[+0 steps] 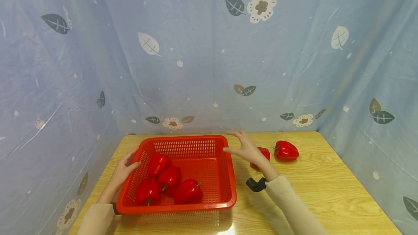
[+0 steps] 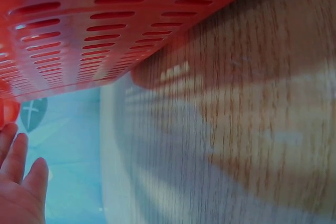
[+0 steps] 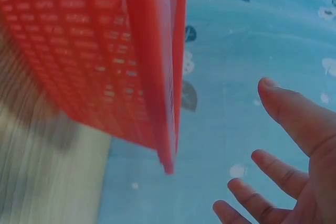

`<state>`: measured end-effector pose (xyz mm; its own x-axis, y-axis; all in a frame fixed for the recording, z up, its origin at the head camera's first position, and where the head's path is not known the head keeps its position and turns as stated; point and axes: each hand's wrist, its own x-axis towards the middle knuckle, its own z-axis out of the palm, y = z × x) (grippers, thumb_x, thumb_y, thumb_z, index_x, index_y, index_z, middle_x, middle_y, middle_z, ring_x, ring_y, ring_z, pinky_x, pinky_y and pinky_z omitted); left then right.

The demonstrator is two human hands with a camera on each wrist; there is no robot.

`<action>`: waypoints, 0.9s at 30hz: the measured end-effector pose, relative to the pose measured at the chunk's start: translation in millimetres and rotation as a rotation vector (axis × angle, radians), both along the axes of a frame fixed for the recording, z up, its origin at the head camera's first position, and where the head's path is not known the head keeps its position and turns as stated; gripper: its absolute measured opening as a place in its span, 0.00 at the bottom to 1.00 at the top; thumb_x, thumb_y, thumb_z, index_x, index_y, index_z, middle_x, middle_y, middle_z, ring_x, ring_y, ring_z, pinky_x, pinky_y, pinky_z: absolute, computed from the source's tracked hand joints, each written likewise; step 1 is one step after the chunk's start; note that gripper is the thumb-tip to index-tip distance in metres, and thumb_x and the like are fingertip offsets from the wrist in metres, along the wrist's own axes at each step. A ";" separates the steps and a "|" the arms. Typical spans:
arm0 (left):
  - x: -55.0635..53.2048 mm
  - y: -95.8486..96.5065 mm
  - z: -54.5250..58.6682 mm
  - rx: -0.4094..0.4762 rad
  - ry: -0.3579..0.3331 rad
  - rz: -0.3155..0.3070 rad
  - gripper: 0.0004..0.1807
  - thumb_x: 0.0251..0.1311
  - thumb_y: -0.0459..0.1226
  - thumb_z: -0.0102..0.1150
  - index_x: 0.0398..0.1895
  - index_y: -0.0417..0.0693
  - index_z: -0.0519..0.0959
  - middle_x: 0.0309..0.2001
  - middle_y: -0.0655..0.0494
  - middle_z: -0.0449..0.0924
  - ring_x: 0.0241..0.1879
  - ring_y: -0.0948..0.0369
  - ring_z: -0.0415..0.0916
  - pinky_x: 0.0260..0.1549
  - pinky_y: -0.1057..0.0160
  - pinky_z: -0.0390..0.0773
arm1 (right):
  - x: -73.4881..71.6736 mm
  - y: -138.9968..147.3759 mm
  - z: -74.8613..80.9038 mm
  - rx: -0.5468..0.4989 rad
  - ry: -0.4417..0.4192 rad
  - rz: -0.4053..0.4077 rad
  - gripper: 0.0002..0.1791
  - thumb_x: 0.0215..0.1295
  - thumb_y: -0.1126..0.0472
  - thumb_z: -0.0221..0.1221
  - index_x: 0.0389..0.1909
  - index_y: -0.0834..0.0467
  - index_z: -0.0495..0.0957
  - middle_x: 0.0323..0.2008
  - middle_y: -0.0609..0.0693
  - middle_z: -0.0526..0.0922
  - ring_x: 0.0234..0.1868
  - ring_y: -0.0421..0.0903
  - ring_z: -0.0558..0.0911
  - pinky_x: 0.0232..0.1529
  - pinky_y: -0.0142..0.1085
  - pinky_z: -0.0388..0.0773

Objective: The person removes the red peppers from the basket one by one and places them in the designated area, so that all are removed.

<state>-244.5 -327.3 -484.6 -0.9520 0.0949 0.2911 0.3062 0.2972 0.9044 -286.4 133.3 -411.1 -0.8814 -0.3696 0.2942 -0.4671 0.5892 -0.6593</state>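
Note:
A red plastic basket [image 1: 176, 207] with slotted walls sits on the table, and several red bell peppers [image 1: 188, 191] lie in its left and front part. At its left side is my left hand [image 1: 122, 171], fingers spread and fairly straight, the thumb reaching over the rim; whether it touches the rim I cannot tell. My right hand [image 1: 245, 149] hovers near the basket's back right corner with thumb and fingers apart, holding nothing. In the right wrist view there is a gap between that hand [image 3: 299, 171] and the basket rim [image 3: 152, 77].
Right of the basket, one red bell pepper [image 1: 263, 153] is partly hidden behind my right wrist. Another bell pepper [image 1: 286, 151] lies farther right on the wooden table [image 1: 326, 191]. A blue patterned curtain [image 1: 202, 64] hangs behind and along both sides.

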 end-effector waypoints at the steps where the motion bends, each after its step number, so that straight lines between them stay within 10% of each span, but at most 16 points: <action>1: 0.1 0.1 0.2 -0.002 0.000 0.000 0.32 0.63 0.30 0.51 0.69 0.34 0.54 0.62 0.26 0.57 0.48 0.78 0.70 0.39 0.74 0.76 | 0.4 -2.6 0.4 0.003 0.002 0.004 0.36 0.51 0.46 0.66 0.61 0.54 0.69 0.57 0.59 0.69 0.59 0.60 0.68 0.55 0.57 0.66; 27: 1.9 1.7 3.3 0.002 -0.020 0.008 0.32 0.63 0.30 0.52 0.69 0.33 0.54 0.65 0.26 0.54 0.49 0.83 0.66 0.41 0.79 0.73 | 15.3 -62.2 18.7 0.254 0.037 0.241 0.36 0.52 0.42 0.65 0.61 0.51 0.69 0.59 0.51 0.69 0.60 0.52 0.69 0.58 0.49 0.68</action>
